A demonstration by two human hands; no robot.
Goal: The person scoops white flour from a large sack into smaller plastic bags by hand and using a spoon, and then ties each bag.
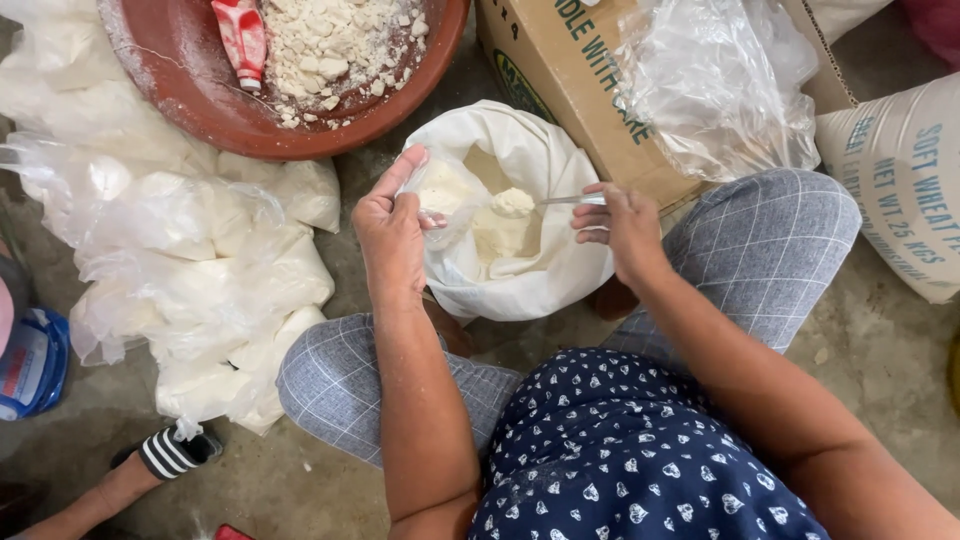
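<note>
Scooping: right hand (622,228) pinches a metal spoon (560,200) heaped w/ pale flour, tip hanging over the white sack (520,270).
Left hand: left hand (392,232) fingers closed on the rim of a small clear bag (440,200), holding its mouth open right beside the spoon, above the sack.
Sack: sits open on the concrete floor (880,350) btw the person's knees, flour inside, rim rolled down.
Around: filled clear bags (200,280) piled on the floor by the left knee, brown basin (200,90) w/ crumbly chunks + a red-white bottle (240,35) above them, cardboard box (570,70) and a big printed sack (900,180) to the right.
Risk imo: heap is tall, so a tilt or a bump on the bag rim dumps flour outside; thin plastic could also fold shut under the spoon.
</note>
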